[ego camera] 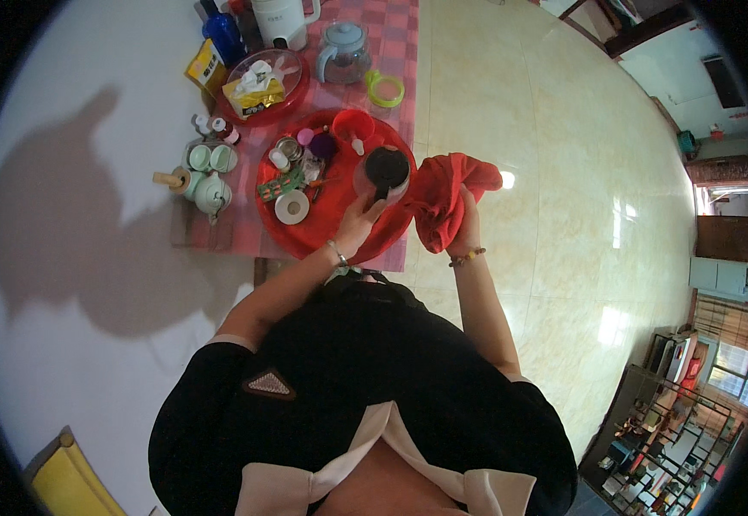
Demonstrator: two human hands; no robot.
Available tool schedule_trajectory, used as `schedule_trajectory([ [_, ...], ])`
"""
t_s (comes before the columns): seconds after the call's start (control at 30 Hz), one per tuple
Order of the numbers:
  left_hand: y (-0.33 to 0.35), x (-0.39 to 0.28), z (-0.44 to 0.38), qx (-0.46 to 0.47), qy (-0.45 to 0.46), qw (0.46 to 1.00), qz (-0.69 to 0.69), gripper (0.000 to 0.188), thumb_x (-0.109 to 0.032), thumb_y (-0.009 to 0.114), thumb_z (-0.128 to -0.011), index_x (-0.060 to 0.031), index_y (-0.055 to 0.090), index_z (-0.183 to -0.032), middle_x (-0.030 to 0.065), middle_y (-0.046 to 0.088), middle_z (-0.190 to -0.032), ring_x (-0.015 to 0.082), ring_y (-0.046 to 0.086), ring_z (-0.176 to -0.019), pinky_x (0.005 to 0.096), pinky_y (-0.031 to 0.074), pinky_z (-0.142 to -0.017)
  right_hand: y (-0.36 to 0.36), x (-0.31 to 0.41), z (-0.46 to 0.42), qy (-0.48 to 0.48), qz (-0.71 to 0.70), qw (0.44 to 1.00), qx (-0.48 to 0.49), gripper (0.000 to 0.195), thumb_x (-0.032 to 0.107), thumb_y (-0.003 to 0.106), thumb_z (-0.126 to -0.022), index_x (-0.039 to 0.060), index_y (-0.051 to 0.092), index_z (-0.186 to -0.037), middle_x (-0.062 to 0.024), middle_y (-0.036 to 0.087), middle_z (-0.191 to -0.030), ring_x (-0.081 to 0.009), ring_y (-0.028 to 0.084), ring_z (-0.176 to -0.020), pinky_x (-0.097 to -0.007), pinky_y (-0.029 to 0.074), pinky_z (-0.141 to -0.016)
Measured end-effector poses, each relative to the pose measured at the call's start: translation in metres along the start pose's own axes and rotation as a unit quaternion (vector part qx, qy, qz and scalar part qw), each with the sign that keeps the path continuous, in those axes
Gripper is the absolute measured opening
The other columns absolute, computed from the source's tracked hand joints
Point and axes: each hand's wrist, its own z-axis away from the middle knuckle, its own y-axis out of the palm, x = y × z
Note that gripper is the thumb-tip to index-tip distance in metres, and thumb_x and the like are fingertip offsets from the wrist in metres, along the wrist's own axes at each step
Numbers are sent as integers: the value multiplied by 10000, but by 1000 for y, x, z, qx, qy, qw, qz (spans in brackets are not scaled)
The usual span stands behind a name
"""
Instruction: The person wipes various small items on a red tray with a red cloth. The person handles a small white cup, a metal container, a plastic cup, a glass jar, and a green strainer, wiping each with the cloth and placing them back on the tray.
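My left hand [357, 224] grips a cup with a dark round top [387, 169] at its near side. The cup is over the right part of a round red tray [342, 238]; whether it rests on the tray I cannot tell. A crumpled red cloth [442, 200] is held in my right hand [467, 222], just beyond the tray's right edge and close beside the cup. On the tray lie a red cup [353, 126], a green blister pack of capsules [281, 186], a white roll [292, 207], a purple round thing [323, 146] and a small white bottle [278, 158].
The table has a pink checked cloth [400, 39]. Behind the tray stand a glass teapot [344, 55], a lime-green ring-shaped lid [385, 89], a tissue pack [256, 97] and a white electric kettle [282, 22]. A pale green tea set [211, 184] sits left, beside the wall.
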Motion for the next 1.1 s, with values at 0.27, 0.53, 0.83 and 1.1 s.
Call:
schedule_trajectory([
  [0.27, -20, 7, -6, -28, 20, 978, -207, 300, -264, 598, -921, -3, 553, -783, 27, 455, -677, 95, 438, -659, 279, 377, -603, 20, 23, -29, -12, 81, 996, 28, 415, 309, 520, -949, 35, 485, -1259, -90, 596, -1209, -213, 595, -1061, -354, 509, -878],
  [0.53, -40, -132, 37, -101, 138, 964, -204, 220, -158, 545, -936, 7, 505, -797, 41, 420, -683, 78, 412, -654, 268, 367, -595, 37, 38, -77, 26, 59, 997, 52, 399, 294, 528, -948, 33, 499, -1248, -83, 602, -1199, -212, 606, -1037, -349, 505, -880],
  [0.83, -40, -159, -194, -2, 256, 810, -528, 341, -104, 543, -879, -44, 540, -1215, 174, 582, -1184, 304, 569, -1106, 373, 458, -914, 62, 38, -97, 25, 40, 996, 82, 419, 322, 521, -954, 65, 484, -1283, -82, 597, -1227, -220, 594, -1076, -368, 507, -902],
  [1.1, -65, -118, -317, 111, 182, 754, -621, 398, -102, 587, -808, -43, 529, -1198, 211, 556, -1199, 374, 535, -1112, 418, 437, -940, 44, 46, -56, 9, 9, 999, 35, 451, 335, 487, -967, 54, 443, -1317, -95, 564, -1266, -232, 564, -1122, -377, 489, -935],
])
